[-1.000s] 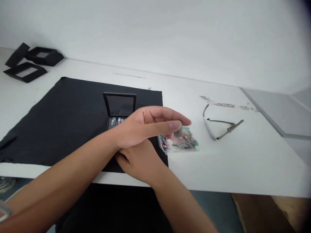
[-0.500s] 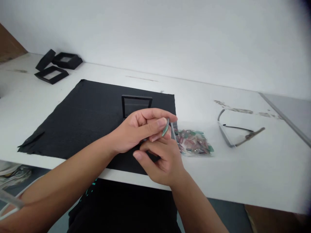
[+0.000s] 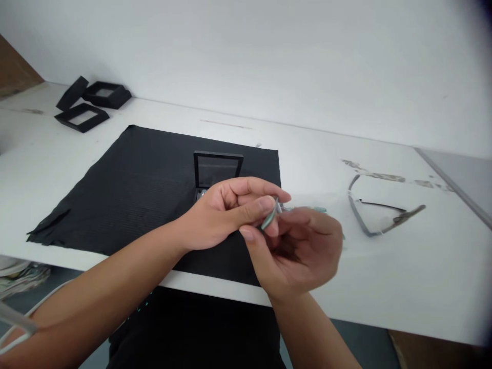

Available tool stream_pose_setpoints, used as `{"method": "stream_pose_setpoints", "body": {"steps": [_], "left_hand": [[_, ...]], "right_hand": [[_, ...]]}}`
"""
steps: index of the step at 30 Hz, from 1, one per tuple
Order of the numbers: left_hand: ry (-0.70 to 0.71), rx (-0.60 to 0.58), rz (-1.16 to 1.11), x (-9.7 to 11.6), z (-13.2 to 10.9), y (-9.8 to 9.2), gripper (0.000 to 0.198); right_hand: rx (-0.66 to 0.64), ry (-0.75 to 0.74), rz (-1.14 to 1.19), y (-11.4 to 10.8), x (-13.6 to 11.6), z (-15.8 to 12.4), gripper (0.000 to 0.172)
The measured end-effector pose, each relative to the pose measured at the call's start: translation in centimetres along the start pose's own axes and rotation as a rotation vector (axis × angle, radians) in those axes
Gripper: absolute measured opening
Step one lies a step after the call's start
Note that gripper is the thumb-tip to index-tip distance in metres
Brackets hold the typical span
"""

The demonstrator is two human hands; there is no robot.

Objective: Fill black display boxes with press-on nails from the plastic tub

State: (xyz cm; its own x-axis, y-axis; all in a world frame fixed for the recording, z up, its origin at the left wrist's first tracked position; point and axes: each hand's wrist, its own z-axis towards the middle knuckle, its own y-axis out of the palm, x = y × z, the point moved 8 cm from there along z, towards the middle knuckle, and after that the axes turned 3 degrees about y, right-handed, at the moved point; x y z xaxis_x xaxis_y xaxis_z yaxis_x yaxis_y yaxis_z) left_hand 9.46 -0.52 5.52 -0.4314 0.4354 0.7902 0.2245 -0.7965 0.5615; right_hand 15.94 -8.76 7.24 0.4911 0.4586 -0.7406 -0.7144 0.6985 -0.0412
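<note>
My left hand pinches a small green press-on nail between thumb and fingers above the black mat. My right hand is raised just to its right, fingers curled and touching the nail's end. Behind my hands an open small black box stands on the mat with its lid up. A clear bag of coloured nails lies on the white table, mostly hidden behind my right hand.
A pair of glasses lies folded open on the white table at right. Black box frames sit at the far left. A grey panel lies at the right edge. The wall is close behind.
My left hand lifted a green nail out of the bag and drew it left. My right hand rose from the table edge and came up to the nail, covering the bag.
</note>
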Motion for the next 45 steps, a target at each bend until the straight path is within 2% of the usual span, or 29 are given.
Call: {"method": "stream_pose_setpoints", "body": {"steps": [3,6,13,18,26,31,36,41,45], "left_hand": [[-0.003,0.001,-0.028,-0.3,0.1,-0.1,0.011],[0.021,0.023,-0.022,-0.2,0.1,-0.4,0.012],[0.059,0.021,0.027,0.0,0.3,-0.5,0.012],[0.05,0.084,0.061,-0.1,0.3,-1.0,0.013],[0.051,0.077,0.058,-0.2,0.4,-0.6,0.01],[0.048,0.03,0.039,0.0,0.5,0.0,0.01],[0.048,0.034,0.045,0.1,0.4,0.0,0.01],[0.063,0.073,0.084,0.2,0.3,-0.5,0.011],[0.077,0.089,0.11,0.4,0.2,-0.8,0.014]], "right_hand": [[0.016,-0.048,-0.032,0.0,-0.4,0.3,0.039],[0.029,-0.105,-0.09,-0.1,-0.9,0.4,0.033],[0.037,-0.097,-0.06,-0.5,-0.4,0.1,0.028],[0.093,-0.101,-0.023,-0.6,0.2,0.0,0.027],[0.12,-0.076,-0.022,-0.5,-0.2,0.3,0.017],[0.124,-0.072,0.114,-0.5,0.0,0.7,0.02],[0.116,-0.06,0.139,-0.6,0.1,0.8,0.021],[0.233,-0.028,0.033,-1.8,-0.2,0.7,0.022],[0.364,-0.09,-0.112,-4.3,-1.3,1.5,0.021]]}}
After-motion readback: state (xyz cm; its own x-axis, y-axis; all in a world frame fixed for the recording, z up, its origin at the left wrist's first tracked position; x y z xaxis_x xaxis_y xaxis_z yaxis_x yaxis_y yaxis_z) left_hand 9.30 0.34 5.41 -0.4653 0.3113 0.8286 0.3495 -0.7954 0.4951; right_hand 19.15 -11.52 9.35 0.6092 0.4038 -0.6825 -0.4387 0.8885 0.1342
